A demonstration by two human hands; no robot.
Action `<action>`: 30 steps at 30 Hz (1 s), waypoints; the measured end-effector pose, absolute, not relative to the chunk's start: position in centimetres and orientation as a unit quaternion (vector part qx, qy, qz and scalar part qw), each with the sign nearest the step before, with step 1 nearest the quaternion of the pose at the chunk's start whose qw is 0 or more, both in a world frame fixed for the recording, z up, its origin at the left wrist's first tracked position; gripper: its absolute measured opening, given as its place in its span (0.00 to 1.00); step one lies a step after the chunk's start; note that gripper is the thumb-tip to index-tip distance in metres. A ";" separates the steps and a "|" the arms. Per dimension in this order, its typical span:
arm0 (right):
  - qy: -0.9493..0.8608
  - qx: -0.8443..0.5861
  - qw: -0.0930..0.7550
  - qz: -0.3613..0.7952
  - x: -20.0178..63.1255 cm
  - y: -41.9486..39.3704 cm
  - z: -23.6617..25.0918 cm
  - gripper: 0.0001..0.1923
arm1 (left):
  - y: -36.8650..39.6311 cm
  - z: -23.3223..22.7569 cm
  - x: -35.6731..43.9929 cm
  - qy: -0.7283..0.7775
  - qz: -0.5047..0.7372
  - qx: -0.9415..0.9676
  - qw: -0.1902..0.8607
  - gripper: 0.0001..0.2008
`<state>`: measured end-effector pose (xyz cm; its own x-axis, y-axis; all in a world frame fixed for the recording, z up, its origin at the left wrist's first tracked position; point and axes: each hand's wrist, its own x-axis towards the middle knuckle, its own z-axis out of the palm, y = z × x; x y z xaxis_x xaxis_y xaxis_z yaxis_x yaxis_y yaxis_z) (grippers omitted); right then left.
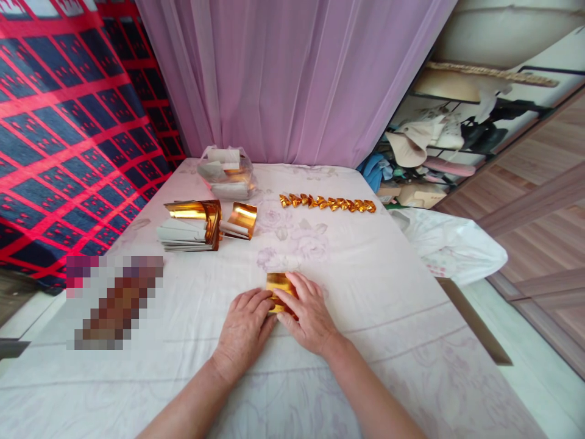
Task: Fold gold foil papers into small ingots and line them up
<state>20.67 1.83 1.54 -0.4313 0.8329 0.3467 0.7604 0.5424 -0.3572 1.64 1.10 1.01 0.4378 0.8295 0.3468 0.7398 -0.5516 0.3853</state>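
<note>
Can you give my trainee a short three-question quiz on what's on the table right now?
1. True or false: both the left hand and the right hand press on the gold foil sheet.
2. Multiple choice: the row of folded gold pieces lies A) under the hands, B) on the far side of the table near the curtain, C) inside the plastic bag.
3. Which stack lies to the person's left, beyond the hands?

Key: 1 true. 2 B. 3 the stack of gold foil paper, its top sheets curling up.
</note>
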 end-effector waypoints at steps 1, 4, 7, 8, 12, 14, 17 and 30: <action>-0.843 -0.475 0.240 0.076 20.5 2.0 1.6 0.20 | 1.1 1.0 1.6 0.465 0.253 0.844 0.085 0.10; -0.843 -0.480 0.226 0.088 20.2 2.3 1.7 0.18 | 1.1 0.8 1.7 0.465 0.254 0.845 0.078 0.12; -0.840 -0.483 0.226 0.100 19.9 2.9 2.1 0.18 | 1.1 0.8 1.7 0.459 0.257 0.847 0.075 0.12; -0.840 -0.481 0.226 0.105 19.8 3.2 2.3 0.17 | 1.2 0.8 1.7 0.456 0.257 0.849 0.076 0.11; -0.854 -0.462 0.194 0.136 18.9 4.6 2.8 0.16 | 1.2 0.7 1.8 0.453 0.255 0.851 0.073 0.11; -0.858 -0.459 0.173 0.152 18.5 5.2 3.1 0.16 | 1.1 0.7 1.8 0.457 0.250 0.851 0.067 0.11; -0.856 -0.464 0.160 0.163 18.1 5.7 3.5 0.17 | 1.1 0.5 1.8 0.459 0.234 0.855 0.062 0.11; -0.721 -0.456 0.395 0.342 19.2 6.8 3.4 0.31 | 1.2 0.3 1.7 0.456 0.242 0.853 0.076 0.08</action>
